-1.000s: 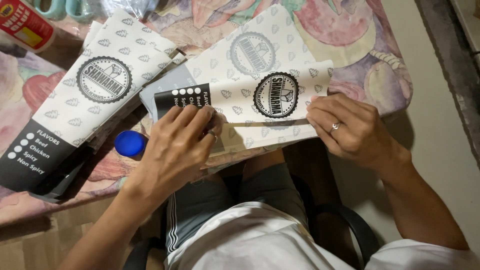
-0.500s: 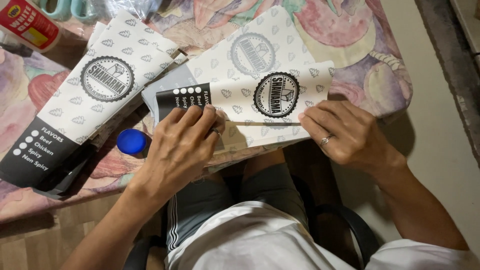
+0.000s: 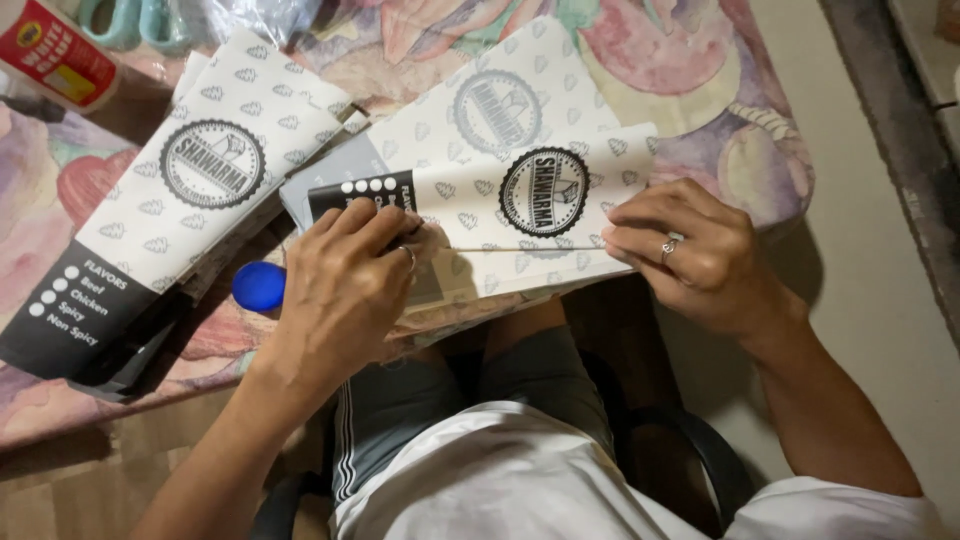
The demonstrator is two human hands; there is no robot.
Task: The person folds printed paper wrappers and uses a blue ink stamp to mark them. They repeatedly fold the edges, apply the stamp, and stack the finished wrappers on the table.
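A long, flat paper wrapper (image 3: 520,215), white with a black end and round emblem, lies crosswise on the floral-clothed table (image 3: 700,110). The left hand (image 3: 345,290) presses its dark end flat; the right hand (image 3: 690,255) pinches the opposite end's edge.

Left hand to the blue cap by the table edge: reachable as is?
Probably yes. The blue cap lies bare beside the left hand, nothing between them. That hand is pressing the paper sleeve, so it would have to let go first.
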